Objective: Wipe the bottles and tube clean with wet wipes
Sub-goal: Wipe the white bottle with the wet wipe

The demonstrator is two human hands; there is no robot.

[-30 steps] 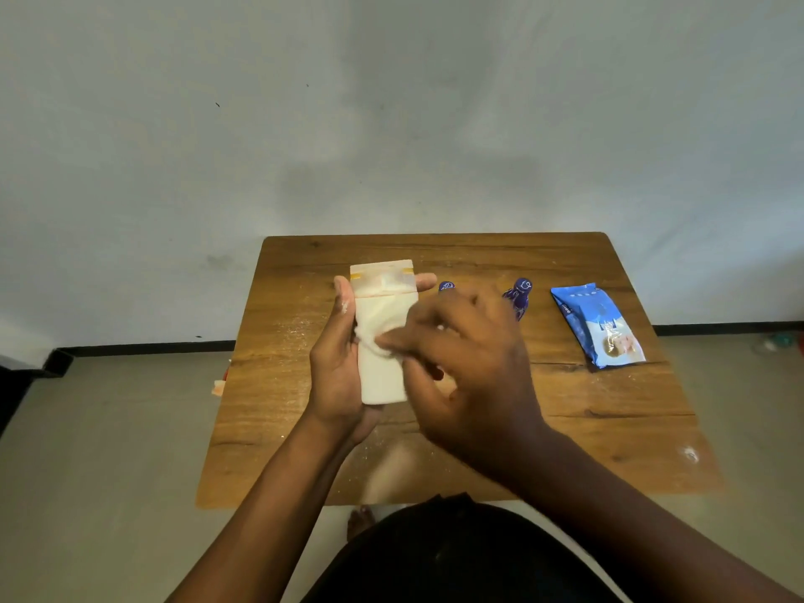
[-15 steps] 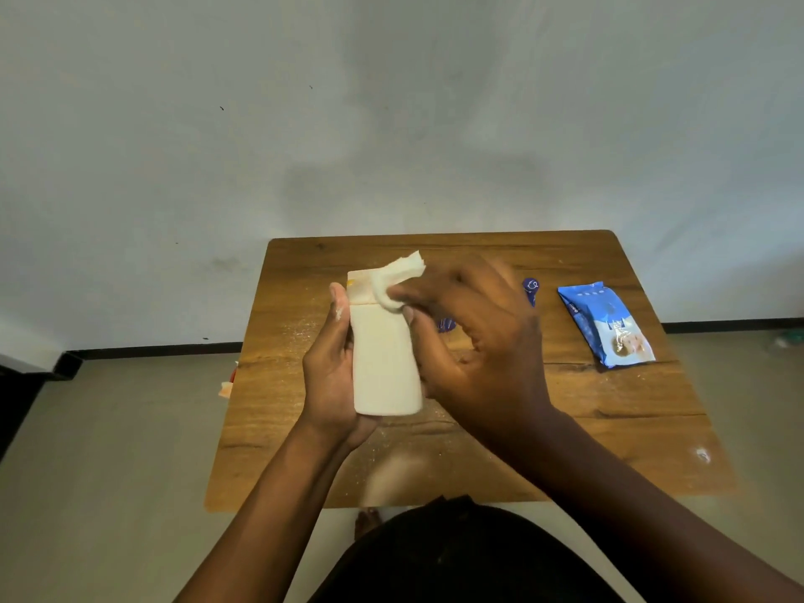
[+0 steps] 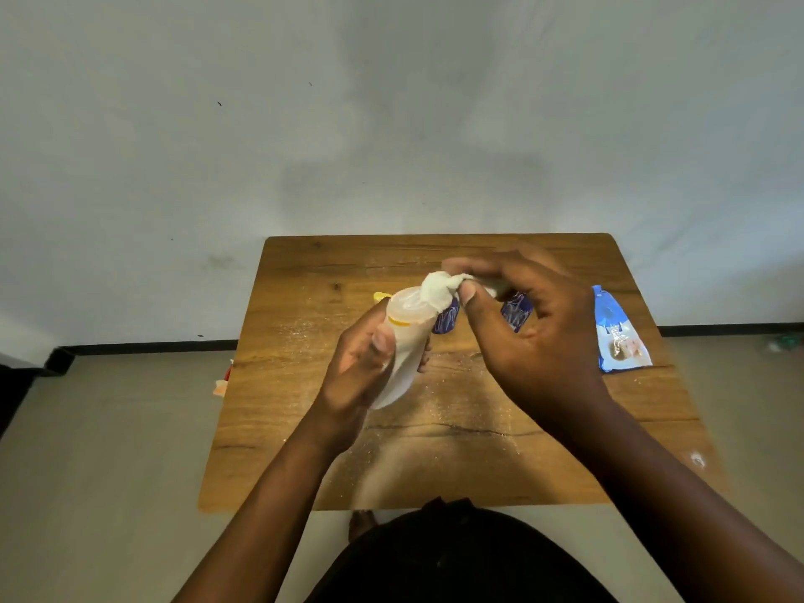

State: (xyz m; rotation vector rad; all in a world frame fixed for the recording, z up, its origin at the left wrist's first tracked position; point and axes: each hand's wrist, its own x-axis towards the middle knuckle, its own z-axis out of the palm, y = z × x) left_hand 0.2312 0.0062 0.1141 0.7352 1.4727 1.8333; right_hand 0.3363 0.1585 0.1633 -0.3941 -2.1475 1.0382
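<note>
Left hand [image 3: 361, 363] wraps thumb and curled fingers round the lower half of the white bottle [image 3: 402, 341], holding it above the table [image 3: 304, 385] and tipped with its cap end away from the person, probably so the top faces the other hand. Right hand [image 3: 535, 337] comes in from the right, wrist raised, thumb and fingertips pinching a bunched wipe [image 3: 439, 289] that presses on the cap end; the pinch likely keeps the cloth bunched for working round the cap. Behind the hands two dark blue items [image 3: 515, 313] lie on the wood, largely hidden; which is bottle or tube cannot be told. Further right the wipes pack [image 3: 618, 328] lies flat near the edge, within easy reach.
</note>
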